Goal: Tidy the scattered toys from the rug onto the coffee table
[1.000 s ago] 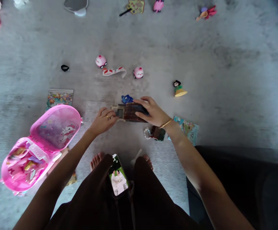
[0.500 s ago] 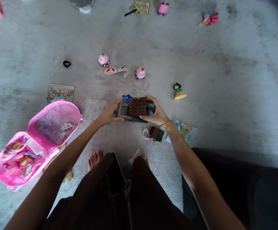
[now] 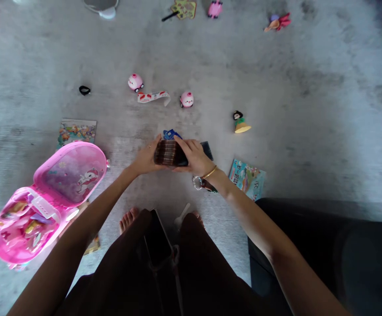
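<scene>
Both my hands hold a small brown toy house (image 3: pixel 168 152) with a ridged roof just above the grey carpet. My left hand (image 3: pixel 146 157) grips its left end with fingers curled. My right hand (image 3: pixel 194 157) lies over its right side, fingers wrapped across the top. A blue toy piece (image 3: pixel 170 134) lies just beyond the house, and a dark flat piece (image 3: pixel 207 150) shows past my right hand. A small brown item with a beaded ring (image 3: pixel 200 183) lies under my right wrist.
An open pink unicorn case (image 3: pixel 49 197) full of small toys sits at the left. Two pink toy cars (image 3: pixel 135 82) (image 3: pixel 186 99), a striped strip (image 3: pixel 153 96), a doll figure (image 3: pixel 240 123), booklets (image 3: pixel 76 131) (image 3: pixel 246 177) and a phone (image 3: pixel 158 241) on my lap are around.
My right hand has shifted left over the toy house, and both hands have closed it together and drawn it slightly nearer. The phone screen went dark earlier.
</scene>
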Motion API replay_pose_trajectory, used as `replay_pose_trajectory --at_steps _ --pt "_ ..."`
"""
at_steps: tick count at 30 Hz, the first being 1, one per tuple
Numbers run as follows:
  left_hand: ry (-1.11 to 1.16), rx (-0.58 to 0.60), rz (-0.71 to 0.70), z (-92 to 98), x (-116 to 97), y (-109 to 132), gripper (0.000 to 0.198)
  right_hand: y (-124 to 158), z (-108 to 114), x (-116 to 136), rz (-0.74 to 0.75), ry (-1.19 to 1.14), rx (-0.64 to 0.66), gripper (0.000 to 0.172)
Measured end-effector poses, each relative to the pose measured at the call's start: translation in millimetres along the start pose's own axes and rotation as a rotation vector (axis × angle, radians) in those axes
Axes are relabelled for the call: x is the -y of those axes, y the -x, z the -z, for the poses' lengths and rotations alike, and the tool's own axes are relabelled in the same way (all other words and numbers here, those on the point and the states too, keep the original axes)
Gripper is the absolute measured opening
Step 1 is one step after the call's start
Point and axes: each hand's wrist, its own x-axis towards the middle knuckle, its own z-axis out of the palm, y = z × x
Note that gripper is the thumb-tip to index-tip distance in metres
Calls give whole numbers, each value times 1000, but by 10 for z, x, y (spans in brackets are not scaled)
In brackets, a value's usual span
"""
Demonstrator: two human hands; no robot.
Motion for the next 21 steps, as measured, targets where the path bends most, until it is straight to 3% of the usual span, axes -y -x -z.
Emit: replay_pose_trajectory --at_steps 3,4,6,9,11,14,16,19,21 --pt "-23 9 -53 21 -134 -139 117 72 -41 -67 64 -99 -38 92" --pt "1 24 -70 26 -165 -182 113 101 -59 -103 41 -136 -113 78" --pt "66 49 -87 33 -194 -238 105 150 -86 -166 -94 -207 -402 53" --pt "108 29 -67 28 -186 -237 102 160 -54 -172 -354 -290 -887 62" --pt "100 13 -47 20 -180 -206 102 101 20 -134 -429 -312 -1027 68" --pt "76 8 -20 6 -202 -167 102 -24 112 -170 -421 -301 -1025 68" --pt "62 3 3 1 -224 -152 102 -17 89 -335 -435 -284 -973 65" --pt "51 -2 19 -6 -215 -123 102 308 -105 -723 -548 -212 -846 63" --pt "57 -4 5 -28 -164 -83 108 709 -310 -934 -582 -144 -653 67"
